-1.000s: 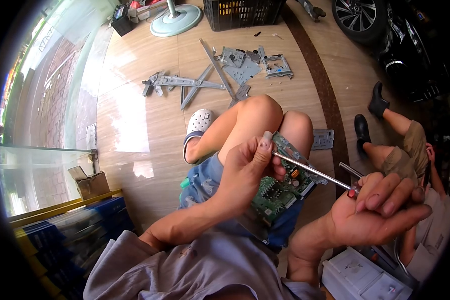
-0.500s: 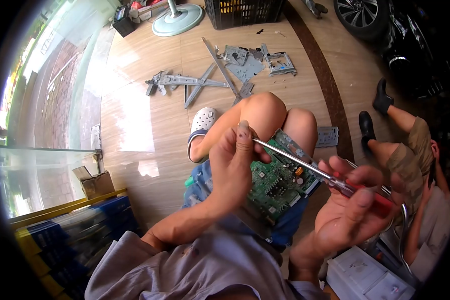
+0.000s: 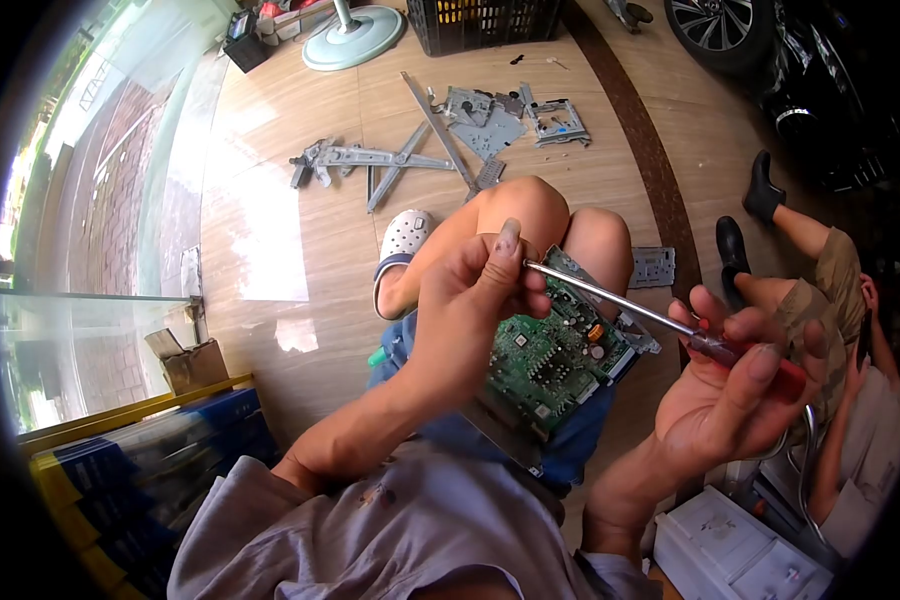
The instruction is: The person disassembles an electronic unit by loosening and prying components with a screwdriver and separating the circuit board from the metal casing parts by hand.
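Crosswise over the circuit board (image 3: 553,365), the screwdriver (image 3: 610,296) slants from the loosely grasping fingers of the right hand (image 3: 710,405) to the left hand (image 3: 465,305), whose curled fingers' hold is unclear.

Sunlight patches on glossy floor (image 3: 330,240), brown stripe (image 3: 642,150).

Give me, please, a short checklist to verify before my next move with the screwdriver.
1. Screwdriver supported by the right hand: ok, its red handle lies at the thumb and fingers.
2. Left hand guiding the tip: ok, its fingertips are there.
3. Tip placed on the circuit board: not ok, it is up at the left fingertips.
4. Circuit board over the lap: ok.
5. Small screw at the tip: cannot tell, too small to see.
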A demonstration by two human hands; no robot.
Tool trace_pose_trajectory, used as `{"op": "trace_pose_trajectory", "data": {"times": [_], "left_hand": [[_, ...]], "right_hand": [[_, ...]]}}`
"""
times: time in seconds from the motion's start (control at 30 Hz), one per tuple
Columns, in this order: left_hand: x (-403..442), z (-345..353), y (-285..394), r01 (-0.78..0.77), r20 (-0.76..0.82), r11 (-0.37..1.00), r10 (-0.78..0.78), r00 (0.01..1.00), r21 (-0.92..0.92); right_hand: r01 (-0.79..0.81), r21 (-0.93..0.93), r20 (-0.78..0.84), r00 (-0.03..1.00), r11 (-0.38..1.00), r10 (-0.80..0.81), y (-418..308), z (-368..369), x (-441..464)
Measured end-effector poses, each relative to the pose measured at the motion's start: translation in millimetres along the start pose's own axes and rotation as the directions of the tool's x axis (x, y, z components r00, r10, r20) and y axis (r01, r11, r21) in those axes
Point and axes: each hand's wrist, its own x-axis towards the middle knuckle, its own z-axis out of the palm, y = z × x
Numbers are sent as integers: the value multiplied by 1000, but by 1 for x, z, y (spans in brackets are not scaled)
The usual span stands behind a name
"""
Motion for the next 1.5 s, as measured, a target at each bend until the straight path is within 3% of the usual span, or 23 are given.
{"op": "trace_pose_trajectory", "data": {"times": [0.1, 0.2, 1.0, 1.1, 1.3, 1.5], "left_hand": [[1, -2, 1, 11, 14, 1000, -12, 1000, 28], [4, -4, 3, 22, 24, 998, -23, 999, 54], [20, -21, 14, 111, 92, 960, -139, 986, 259], [23, -34, 20, 120, 109, 951, -157, 982, 287], [41, -38, 25, 126, 139, 929, -185, 973, 349], [40, -39, 29, 113, 180, 893, -209, 961, 435]], "right_hand": [[-8, 20, 8, 1000, 1000, 8, 3, -2, 2], [-54, -65, -101, 994, 996, 48, 1, 8, 5], [-37, -153, -42, 999, 988, 31, 10, 14, 13], [-5, -84, 64, 998, 996, 10, 8, 3, 14], [-50, -235, -84, 996, 971, 31, 5, 2, 14], [-72, -184, -132, 990, 980, 48, -4, -15, 10]]}}
